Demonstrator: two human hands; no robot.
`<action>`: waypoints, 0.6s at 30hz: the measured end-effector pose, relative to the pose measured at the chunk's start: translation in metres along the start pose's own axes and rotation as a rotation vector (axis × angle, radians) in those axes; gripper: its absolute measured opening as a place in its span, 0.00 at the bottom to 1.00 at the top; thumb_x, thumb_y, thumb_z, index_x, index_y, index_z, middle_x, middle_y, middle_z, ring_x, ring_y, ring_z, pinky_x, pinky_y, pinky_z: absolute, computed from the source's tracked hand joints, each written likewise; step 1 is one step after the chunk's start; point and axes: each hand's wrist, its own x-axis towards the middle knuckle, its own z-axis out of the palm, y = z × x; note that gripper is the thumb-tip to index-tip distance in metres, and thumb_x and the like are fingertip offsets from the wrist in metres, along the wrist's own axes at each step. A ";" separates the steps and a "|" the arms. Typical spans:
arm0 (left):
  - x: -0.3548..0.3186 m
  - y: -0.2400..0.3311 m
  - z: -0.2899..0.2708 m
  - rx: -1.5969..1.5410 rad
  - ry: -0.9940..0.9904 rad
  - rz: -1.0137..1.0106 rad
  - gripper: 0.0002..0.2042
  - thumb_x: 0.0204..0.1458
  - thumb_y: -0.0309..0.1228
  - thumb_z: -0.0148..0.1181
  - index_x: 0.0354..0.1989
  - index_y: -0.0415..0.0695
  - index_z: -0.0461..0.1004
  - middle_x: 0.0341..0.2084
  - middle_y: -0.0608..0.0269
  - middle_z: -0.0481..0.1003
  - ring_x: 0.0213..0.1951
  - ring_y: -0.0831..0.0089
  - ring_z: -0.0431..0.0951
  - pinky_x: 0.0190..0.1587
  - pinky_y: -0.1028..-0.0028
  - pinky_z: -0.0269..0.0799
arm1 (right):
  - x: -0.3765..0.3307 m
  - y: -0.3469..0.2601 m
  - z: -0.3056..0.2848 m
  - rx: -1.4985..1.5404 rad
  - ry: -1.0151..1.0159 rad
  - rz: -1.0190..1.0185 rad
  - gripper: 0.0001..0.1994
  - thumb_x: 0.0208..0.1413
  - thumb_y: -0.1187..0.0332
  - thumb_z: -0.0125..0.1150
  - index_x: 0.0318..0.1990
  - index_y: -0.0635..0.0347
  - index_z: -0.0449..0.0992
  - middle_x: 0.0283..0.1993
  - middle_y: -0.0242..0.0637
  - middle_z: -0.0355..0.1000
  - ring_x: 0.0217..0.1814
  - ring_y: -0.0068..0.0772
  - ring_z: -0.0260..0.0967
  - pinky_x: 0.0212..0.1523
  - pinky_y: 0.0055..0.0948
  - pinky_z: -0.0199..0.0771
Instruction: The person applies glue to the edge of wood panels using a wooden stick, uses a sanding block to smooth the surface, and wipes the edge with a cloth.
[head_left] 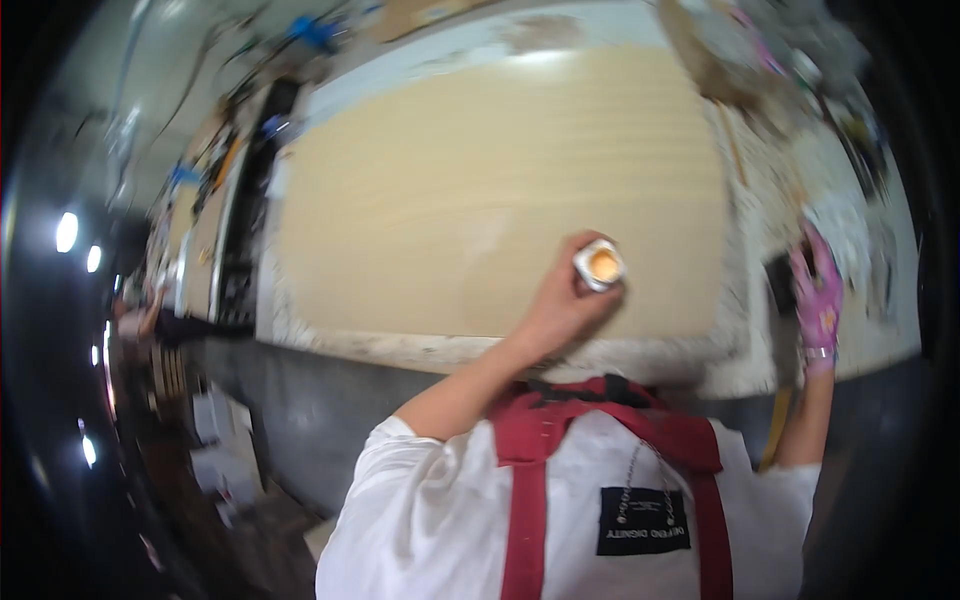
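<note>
While the left hand (568, 302) reaches over the pale tan sheet (470, 190), we see its fingers curled around a small whitish container (600, 265) with orange-yellow contents, located over the sheet's near right part. Farther right, we find the pink-gloved right hand (822, 298), fingers mostly extended beside a dark block (780, 285); we cannot tell whether they grip it. Beneath the sheet, we note a stained whitish table (750, 305).
</note>
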 end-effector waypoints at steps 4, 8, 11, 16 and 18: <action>-0.038 0.002 -0.064 -0.081 0.017 0.056 0.27 0.47 0.21 0.61 0.55 0.43 0.57 0.51 0.62 0.65 0.54 0.75 0.65 0.57 0.74 0.61 | 0.022 -0.061 0.050 0.130 -0.135 -0.041 0.19 0.55 0.71 0.55 0.55 0.61 0.68 0.41 0.31 0.68 0.36 0.22 0.62 0.44 0.21 0.64; -0.089 -0.003 -0.154 -0.051 0.079 0.059 0.27 0.47 0.21 0.60 0.56 0.43 0.57 0.53 0.61 0.64 0.56 0.74 0.64 0.59 0.73 0.59 | 0.035 -0.165 0.123 0.173 -0.155 -0.218 0.13 0.53 0.71 0.55 0.45 0.63 0.72 0.33 0.35 0.71 0.31 0.26 0.66 0.36 0.24 0.66; -0.129 -0.010 -0.234 -0.058 0.166 0.070 0.27 0.48 0.20 0.59 0.56 0.43 0.57 0.52 0.61 0.64 0.56 0.73 0.63 0.59 0.73 0.58 | 0.038 -0.271 0.187 0.084 -0.289 -0.344 0.09 0.53 0.68 0.55 0.37 0.65 0.73 0.33 0.43 0.72 0.34 0.35 0.70 0.36 0.27 0.68; -0.195 -0.016 -0.366 -0.069 0.414 0.103 0.26 0.48 0.16 0.56 0.56 0.40 0.56 0.51 0.60 0.64 0.50 0.77 0.66 0.53 0.76 0.63 | 0.063 -0.453 0.308 0.083 -0.438 -0.616 0.12 0.51 0.63 0.55 0.36 0.63 0.72 0.30 0.46 0.70 0.32 0.47 0.67 0.35 0.37 0.67; -0.217 -0.020 -0.413 -0.105 0.529 0.150 0.26 0.48 0.14 0.53 0.56 0.40 0.55 0.51 0.60 0.64 0.47 0.78 0.66 0.51 0.78 0.63 | 0.083 -0.515 0.363 0.119 -0.536 -0.698 0.11 0.52 0.63 0.53 0.36 0.62 0.72 0.30 0.46 0.71 0.32 0.47 0.68 0.36 0.37 0.67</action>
